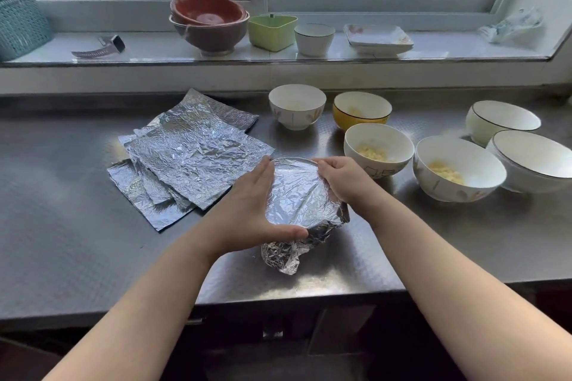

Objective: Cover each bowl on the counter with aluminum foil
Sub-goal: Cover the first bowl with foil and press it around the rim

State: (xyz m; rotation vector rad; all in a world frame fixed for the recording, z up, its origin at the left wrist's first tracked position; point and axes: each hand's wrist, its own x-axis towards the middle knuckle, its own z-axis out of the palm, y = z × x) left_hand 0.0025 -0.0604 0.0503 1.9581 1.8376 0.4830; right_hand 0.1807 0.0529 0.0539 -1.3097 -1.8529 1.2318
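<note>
at the near edge of the desk [93,226], both hands press foil over the first bowl.

the left hand [244,210] lies with straight fingers against the side of the foil-covered bowl [297,192], thumb along the near rim; the right hand [340,179] curls its fingers over the far-right rim, so its grip holds the foil edge down. foil is light, soft and tears easily, so it is best smoothed at the rim and tucked under, not pulled; the bowl beneath looks ceramic, so stiff and breakable. left of it lies the stack of foil sheets [192,151]. farther right stand six uncovered bowls: two white ones [379,148] [458,167] and a yellow bowl [362,111] hold pale yellow food, while a white bowl [297,105] and two rimmed bowls [503,120] [535,158] show no contents that i can make out.
</note>
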